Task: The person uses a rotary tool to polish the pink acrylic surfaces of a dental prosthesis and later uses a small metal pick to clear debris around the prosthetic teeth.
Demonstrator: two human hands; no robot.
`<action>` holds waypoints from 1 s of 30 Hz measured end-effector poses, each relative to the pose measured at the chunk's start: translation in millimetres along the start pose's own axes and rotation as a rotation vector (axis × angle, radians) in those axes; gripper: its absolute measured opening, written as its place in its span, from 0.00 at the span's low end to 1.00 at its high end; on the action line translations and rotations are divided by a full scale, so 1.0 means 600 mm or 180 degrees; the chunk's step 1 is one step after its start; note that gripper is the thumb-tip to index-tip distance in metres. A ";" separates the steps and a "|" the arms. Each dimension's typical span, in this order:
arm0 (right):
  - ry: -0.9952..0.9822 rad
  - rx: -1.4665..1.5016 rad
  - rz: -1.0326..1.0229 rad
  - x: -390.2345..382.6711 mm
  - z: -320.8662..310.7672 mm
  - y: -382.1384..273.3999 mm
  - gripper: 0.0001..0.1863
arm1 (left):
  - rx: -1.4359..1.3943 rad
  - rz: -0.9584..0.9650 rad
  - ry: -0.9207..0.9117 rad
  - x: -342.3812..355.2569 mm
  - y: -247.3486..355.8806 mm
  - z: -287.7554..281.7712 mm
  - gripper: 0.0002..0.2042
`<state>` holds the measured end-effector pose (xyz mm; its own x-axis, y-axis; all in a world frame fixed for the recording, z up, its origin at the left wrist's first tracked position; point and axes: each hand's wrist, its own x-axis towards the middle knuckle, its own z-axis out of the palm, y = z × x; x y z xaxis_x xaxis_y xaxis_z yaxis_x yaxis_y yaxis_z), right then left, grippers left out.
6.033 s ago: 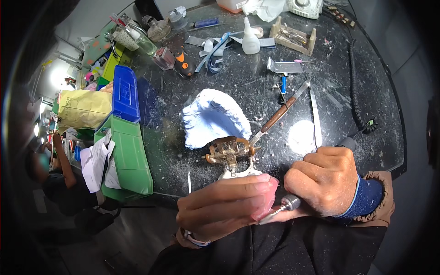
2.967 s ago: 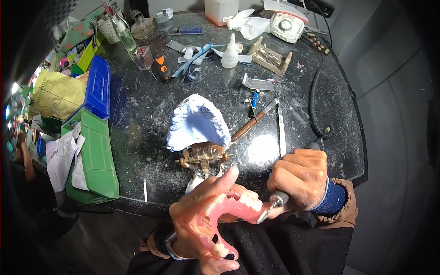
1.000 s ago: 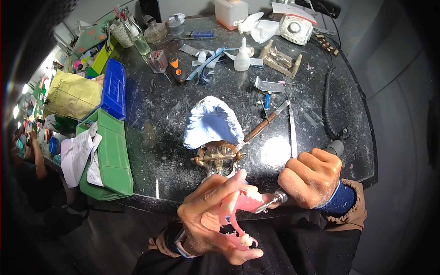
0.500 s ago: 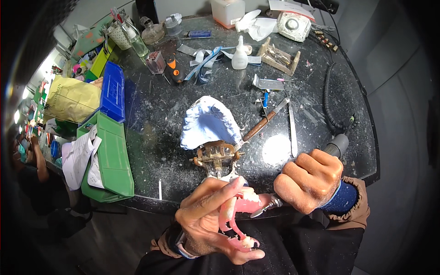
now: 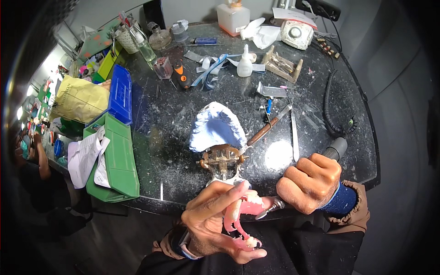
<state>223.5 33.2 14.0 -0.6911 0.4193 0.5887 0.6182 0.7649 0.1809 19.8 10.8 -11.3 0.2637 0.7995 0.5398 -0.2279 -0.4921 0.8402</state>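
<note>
- The table (image 5: 169, 123) is dark and speckled with pale dust, mostly around the middle and near edge.
- The green bin (image 5: 123, 160) sits at its left side, with papers (image 5: 87, 153) leaning in it.
- The blue bin (image 5: 122, 91) is just behind, beside a yellow bag (image 5: 82, 100).
- The left hand (image 5: 208, 217) grips the denture, forefinger stretched along the top, thumb below.
- The right hand (image 5: 311, 183) is closed in a fist around the handpiece.
- The cast (image 5: 217, 128), bluish-white and horseshoe-shaped, lies mid-table.
- The articulator (image 5: 223, 160), brown and metallic, stands at the cast's near side.
- The denture (image 5: 252, 208), pink with pale teeth, is in the left hand, off the near edge and above the person's lap.
- The handpiece (image 5: 337, 149) shows its grey rear end beyond the right fist.
- The knife (image 5: 263, 131), brown-handled, lies slantwise right of the cast.
- The white bottle (image 5: 244, 66) stands upright farther back.
- The bur (image 5: 262, 214) points at the denture's right end; contact is hard to tell.
</note>
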 end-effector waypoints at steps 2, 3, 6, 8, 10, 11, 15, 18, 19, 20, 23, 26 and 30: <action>0.0106 -0.0089 -0.0005 0.000 0.000 -0.001 0.11 | 0.0082 0.0021 -0.0069 0.006 0.005 -0.002 0.43; 0.0115 -0.0091 -0.0031 0.001 0.001 -0.001 0.11 | 0.0215 0.0026 -0.0144 0.007 0.007 -0.004 0.44; 0.0027 0.0130 -0.0040 0.001 0.003 0.002 0.11 | -0.0245 -0.0273 -0.0027 -0.002 0.006 -0.003 0.46; -0.0047 0.0447 -0.0097 0.003 -0.007 0.001 0.10 | -0.0746 -0.0494 0.0162 -0.011 0.006 0.000 0.47; -0.0022 0.0652 -0.0076 0.001 -0.013 -0.001 0.10 | -0.1243 -0.0490 0.0087 -0.010 -0.008 -0.006 0.49; 0.0065 0.0828 -0.0010 0.002 -0.015 -0.004 0.14 | -0.1254 -0.0444 0.0099 -0.007 -0.003 -0.005 0.49; 0.0148 0.1234 0.0091 0.002 -0.023 -0.007 0.23 | -0.1801 -0.0915 0.0085 0.002 0.002 0.001 0.45; 0.0132 0.1242 0.0107 0.002 -0.031 -0.002 0.20 | -0.1030 -0.1102 0.0477 0.001 0.002 0.018 0.44; 0.0212 0.1302 0.0152 -0.001 -0.029 -0.001 0.19 | -0.1059 -0.1000 0.0463 0.001 0.004 0.021 0.40; 0.0444 0.1284 0.0246 0.003 -0.025 -0.004 0.17 | -0.1088 -0.0897 0.0450 0.002 0.006 0.023 0.36; 0.0513 0.1444 0.0319 0.003 -0.022 -0.006 0.14 | -0.1356 -0.0796 0.0487 -0.006 0.004 0.028 0.27; 0.0480 0.1655 0.0309 0.004 -0.024 -0.011 0.11 | -0.1710 -0.0506 0.0309 -0.013 -0.023 0.025 0.19; 0.0302 0.1611 0.0441 0.012 -0.022 -0.010 0.21 | -0.2063 -0.0949 0.0455 -0.016 -0.012 0.020 0.20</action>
<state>219.6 25.1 27.3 -0.5644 0.5049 0.6530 0.4270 0.8556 -0.2925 30.5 2.7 -22.0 0.2862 0.9268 0.2433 -0.6867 0.0214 0.7266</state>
